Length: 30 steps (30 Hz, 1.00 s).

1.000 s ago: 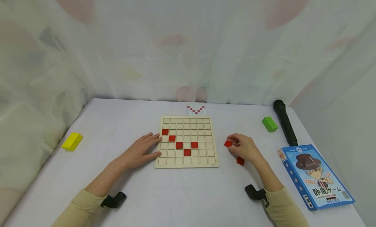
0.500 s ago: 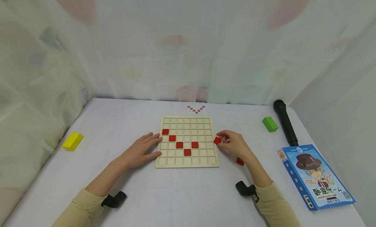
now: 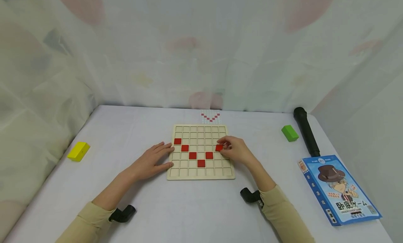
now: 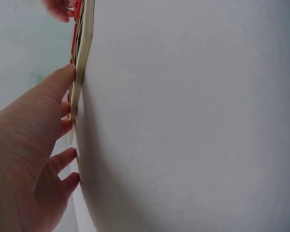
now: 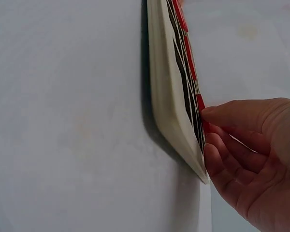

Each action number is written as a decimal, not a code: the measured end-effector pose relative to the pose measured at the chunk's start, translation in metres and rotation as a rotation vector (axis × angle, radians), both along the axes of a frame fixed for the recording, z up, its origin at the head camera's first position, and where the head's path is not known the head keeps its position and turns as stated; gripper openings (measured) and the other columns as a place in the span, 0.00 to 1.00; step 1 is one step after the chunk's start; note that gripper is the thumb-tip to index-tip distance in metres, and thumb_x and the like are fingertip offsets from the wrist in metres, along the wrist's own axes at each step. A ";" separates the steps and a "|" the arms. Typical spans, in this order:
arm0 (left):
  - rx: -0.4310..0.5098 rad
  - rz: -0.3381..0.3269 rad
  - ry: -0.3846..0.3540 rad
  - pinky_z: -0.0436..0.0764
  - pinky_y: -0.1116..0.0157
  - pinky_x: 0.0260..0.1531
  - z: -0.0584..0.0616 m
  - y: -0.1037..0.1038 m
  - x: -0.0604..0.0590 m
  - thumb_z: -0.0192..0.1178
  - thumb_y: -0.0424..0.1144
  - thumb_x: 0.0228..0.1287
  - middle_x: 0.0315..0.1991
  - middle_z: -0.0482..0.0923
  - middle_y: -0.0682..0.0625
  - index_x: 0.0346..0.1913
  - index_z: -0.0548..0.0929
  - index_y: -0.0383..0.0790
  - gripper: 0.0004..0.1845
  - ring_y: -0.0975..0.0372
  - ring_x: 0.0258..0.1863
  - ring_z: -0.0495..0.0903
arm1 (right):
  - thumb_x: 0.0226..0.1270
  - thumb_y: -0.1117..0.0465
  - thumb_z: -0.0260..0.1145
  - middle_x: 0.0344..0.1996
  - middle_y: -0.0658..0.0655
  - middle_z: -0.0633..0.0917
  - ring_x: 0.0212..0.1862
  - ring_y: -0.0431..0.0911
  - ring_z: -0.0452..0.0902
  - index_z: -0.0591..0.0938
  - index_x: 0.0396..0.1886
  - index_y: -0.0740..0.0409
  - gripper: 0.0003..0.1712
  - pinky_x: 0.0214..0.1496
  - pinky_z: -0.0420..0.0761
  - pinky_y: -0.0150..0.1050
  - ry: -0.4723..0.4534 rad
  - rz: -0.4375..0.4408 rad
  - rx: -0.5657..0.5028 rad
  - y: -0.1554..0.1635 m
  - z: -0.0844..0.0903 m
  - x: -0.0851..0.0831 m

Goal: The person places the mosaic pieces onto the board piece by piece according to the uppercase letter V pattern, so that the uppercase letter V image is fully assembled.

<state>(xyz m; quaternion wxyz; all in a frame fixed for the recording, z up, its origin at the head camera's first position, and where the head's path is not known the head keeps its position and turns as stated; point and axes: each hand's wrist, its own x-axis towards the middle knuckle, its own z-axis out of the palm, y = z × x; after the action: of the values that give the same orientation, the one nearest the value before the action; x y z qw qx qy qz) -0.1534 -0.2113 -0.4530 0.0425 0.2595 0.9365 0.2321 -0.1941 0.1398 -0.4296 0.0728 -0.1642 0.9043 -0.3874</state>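
A pale wooden grid board (image 3: 189,173) lies mid-table with several red square tiles (image 3: 192,155) set in its cells. My right hand (image 3: 237,150) pinches another red tile (image 3: 218,148) between thumb and fingers at the board's right side, up and right of the nearest set tile (image 3: 209,155). In the right wrist view, the thumb and fingertips of the right hand (image 5: 251,145) are right at the board's upper face. My left hand (image 3: 154,161) rests against the board's left edge, fingers extended; the left wrist view shows its thumb on the board edge (image 4: 81,87).
Behind the board lies a small card (image 3: 210,116) printed with a red V of squares. A yellow block (image 3: 78,151) sits at far left. On the right are a green block (image 3: 289,133), a black microphone (image 3: 306,133) and a blue game box (image 3: 340,190).
My right hand has carried the red tile leftward from the table onto the board's right side. A second loose tile is now hidden by the right arm. The left hand has stayed put.
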 end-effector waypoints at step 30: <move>-0.003 0.000 0.021 0.55 0.43 0.69 -0.001 -0.001 0.000 0.60 0.56 0.67 0.72 0.62 0.44 0.70 0.70 0.42 0.34 0.44 0.73 0.54 | 0.66 0.62 0.66 0.44 0.53 0.85 0.45 0.48 0.79 0.85 0.46 0.57 0.10 0.47 0.82 0.45 0.052 -0.036 0.040 0.057 0.002 0.033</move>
<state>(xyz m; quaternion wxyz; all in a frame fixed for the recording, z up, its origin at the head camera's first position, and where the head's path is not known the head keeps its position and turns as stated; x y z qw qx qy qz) -0.1534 -0.2119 -0.4540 0.0330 0.2620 0.9372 0.2279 -0.1611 0.1966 -0.4275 0.0455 -0.1565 0.9162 -0.3661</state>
